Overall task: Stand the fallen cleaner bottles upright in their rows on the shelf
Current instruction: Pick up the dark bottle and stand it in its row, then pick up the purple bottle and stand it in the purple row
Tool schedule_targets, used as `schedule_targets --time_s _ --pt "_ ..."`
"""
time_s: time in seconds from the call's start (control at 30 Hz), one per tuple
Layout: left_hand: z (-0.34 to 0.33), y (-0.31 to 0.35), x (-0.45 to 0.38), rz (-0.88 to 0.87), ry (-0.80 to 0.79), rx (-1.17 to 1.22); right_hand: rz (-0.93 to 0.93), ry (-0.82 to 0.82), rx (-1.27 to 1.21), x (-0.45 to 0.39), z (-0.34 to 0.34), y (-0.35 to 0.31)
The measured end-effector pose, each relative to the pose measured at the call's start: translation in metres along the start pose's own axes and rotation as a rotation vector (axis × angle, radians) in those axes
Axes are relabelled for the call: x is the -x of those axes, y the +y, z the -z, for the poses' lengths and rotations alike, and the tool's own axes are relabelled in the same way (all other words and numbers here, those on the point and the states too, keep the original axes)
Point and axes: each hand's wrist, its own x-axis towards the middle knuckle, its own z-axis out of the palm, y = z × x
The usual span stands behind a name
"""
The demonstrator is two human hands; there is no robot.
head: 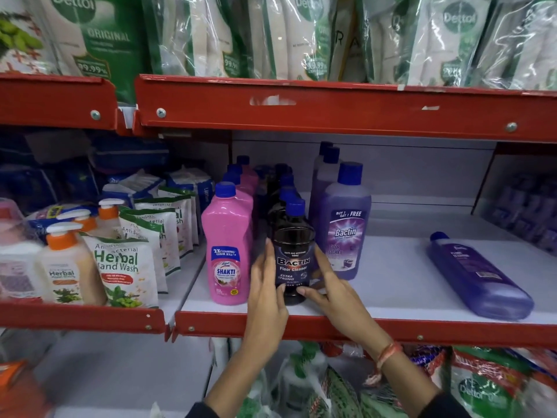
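Observation:
A black Bactin floor cleaner bottle [293, 251] with a blue cap stands upright at the front of its row on the white shelf [391, 297]. My left hand [266, 294] presses its left side and my right hand [334, 294] holds its right side near the base. A pink Shakti bottle [227, 245] heads the row to the left, and a purple Bactin bottle [346, 227] stands upright to the right. Further right, one purple cleaner bottle [479, 276] lies flat on the shelf, cap pointing to the back.
Herbal hand wash pumps [64, 267] and refill pouches [126, 276] fill the neighbouring shelf on the left. Dettol pouches [301, 34] hang over the red upper shelf edge [331, 110]. A red front lip [391, 327] borders the shelf. More packets sit below.

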Motion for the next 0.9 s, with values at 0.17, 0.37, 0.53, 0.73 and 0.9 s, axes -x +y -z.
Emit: schedule_targets --time_s 0.17,0.37,0.53,0.73,0.9 --pt "-0.014 0.024 0.013 -0.347 0.216 -0.074 0.009 0.122 -0.056 0.011 0.017 0.014" --pt "-0.086 0.071 -0.011 -0.341 -0.001 0.003 -0.040 0.391 0.155 0.029 0.102 0.058" --pt "-0.177 0.100 -0.025 -0.176 -0.251 -0.009 -0.289 0.565 0.448 0.040 0.174 0.106" --pt "-0.260 0.128 -0.048 0.129 -0.518 -0.160 -0.652 0.363 0.542 0.045 0.228 0.159" --pt "-0.293 0.136 -0.061 0.321 -0.609 -0.117 -0.735 0.286 0.102 0.037 0.252 0.175"
